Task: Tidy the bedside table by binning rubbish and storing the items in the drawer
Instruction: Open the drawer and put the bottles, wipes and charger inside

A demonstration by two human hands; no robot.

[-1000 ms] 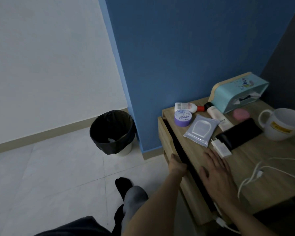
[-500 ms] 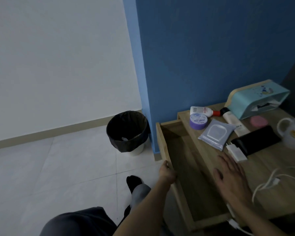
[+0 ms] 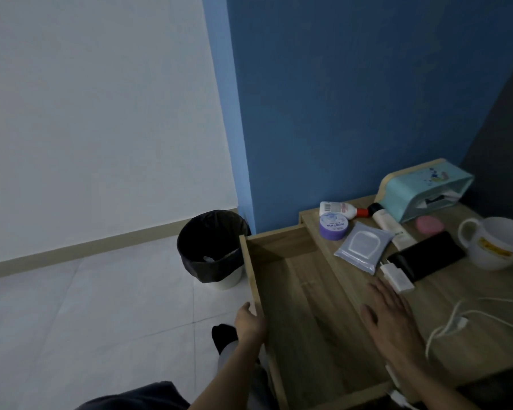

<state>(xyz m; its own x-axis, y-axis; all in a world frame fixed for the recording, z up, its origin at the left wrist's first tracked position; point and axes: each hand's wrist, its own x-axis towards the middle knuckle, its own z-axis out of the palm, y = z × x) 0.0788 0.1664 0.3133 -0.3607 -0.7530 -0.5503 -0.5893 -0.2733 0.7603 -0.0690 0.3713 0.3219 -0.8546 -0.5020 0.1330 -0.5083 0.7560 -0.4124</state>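
Observation:
The wooden drawer (image 3: 302, 306) of the bedside table (image 3: 444, 329) stands pulled far out, and nothing shows inside it. My left hand (image 3: 251, 322) grips the drawer's front panel at its top edge. My right hand (image 3: 390, 318) lies flat, fingers spread, on the tabletop's front edge. On the table lie a purple jar (image 3: 333, 226), a white bottle with a red cap (image 3: 342, 209), a wipes pack (image 3: 363, 247), a white tube (image 3: 393, 229), a black phone (image 3: 427, 258), a white charger plug (image 3: 397, 278) and a white cable (image 3: 462, 321).
A black-lined bin (image 3: 212, 250) stands on the tiled floor left of the drawer, against the blue wall. At the table's back sit a teal tissue box (image 3: 424, 190), a pink round object (image 3: 429, 224) and a white mug (image 3: 501, 247). My leg and dark sock (image 3: 224, 335) are below.
My left hand has pulled the drawer from nearly closed to wide open. My right hand has stayed flat on the tabletop.

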